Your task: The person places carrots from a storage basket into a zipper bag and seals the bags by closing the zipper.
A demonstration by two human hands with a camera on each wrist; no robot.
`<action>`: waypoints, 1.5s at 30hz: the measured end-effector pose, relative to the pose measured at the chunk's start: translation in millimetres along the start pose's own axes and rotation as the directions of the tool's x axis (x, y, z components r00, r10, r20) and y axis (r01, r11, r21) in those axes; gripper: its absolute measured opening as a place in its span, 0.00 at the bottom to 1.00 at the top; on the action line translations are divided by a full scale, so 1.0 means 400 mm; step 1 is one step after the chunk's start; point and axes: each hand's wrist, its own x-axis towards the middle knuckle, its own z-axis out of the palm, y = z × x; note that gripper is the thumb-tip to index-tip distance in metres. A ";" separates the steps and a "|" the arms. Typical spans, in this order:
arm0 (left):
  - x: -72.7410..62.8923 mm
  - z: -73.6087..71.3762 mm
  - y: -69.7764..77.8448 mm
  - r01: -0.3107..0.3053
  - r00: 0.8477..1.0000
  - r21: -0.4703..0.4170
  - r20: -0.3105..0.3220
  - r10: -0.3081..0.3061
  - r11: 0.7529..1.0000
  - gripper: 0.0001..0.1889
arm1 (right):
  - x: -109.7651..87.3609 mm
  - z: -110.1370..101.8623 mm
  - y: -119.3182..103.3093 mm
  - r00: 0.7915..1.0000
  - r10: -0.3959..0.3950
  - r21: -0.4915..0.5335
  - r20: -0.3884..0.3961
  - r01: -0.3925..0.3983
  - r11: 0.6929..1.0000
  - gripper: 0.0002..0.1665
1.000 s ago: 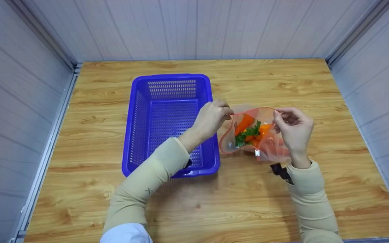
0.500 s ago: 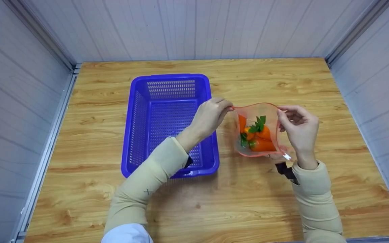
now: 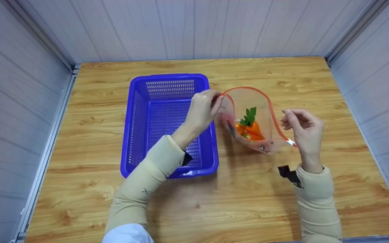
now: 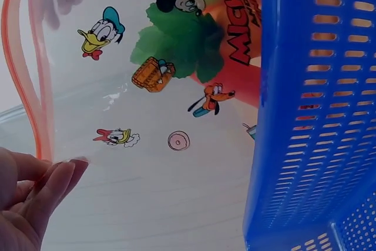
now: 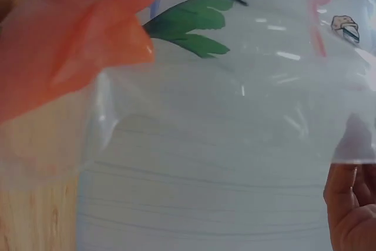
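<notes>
A clear zip bag (image 3: 261, 101) with an orange-red rim and a white slider (image 3: 290, 142) hangs with its mouth spread. Cartoon prints cover its side in the left wrist view. Inside it are an orange carrot (image 3: 254, 129) with green leaves (image 3: 249, 116) and a small orange round piece (image 3: 239, 128); other contents are partly hidden. My left hand (image 3: 199, 109) pinches the bag's rim at its left corner, over the basket's right edge. My right hand (image 3: 307, 131) is just right of the bag's rim, apart from it in the head view, its fingers loosely bent and holding nothing visible.
A blue-purple perforated basket (image 3: 127, 135) stands on the wood-grain table (image 3: 241, 202), left of the bag. Pale panel walls (image 3: 194, 30) bound the table at the back and both sides.
My left hand has lifted the bag's rim up and left, and the mouth is wider. My right hand has released the rim and shifted slightly right.
</notes>
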 end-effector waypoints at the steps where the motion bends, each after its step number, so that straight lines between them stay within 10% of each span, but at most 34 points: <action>1: 0.002 -0.003 -0.001 0.017 1.000 -0.009 0.000 -0.017 1.000 0.08 | -0.004 -0.008 0.010 1.000 0.005 0.029 -0.007 -0.005 1.000 0.08; 22: 0.008 -0.013 -0.024 0.203 0.979 -0.036 0.001 -0.203 0.979 0.06 | -0.104 -0.040 0.073 0.982 -0.171 0.404 0.075 0.127 0.906 0.33; 31: 0.005 -0.014 -0.039 0.215 0.976 -0.050 -0.026 -0.217 0.975 0.06 | -0.118 -0.031 0.086 0.979 -0.158 0.327 0.130 0.109 0.939 0.20; 45: -0.007 -0.032 -0.064 0.243 0.967 0.014 -0.081 -0.241 0.970 0.06 | -0.103 -0.009 0.075 0.981 -0.187 0.249 -0.053 0.195 0.949 0.08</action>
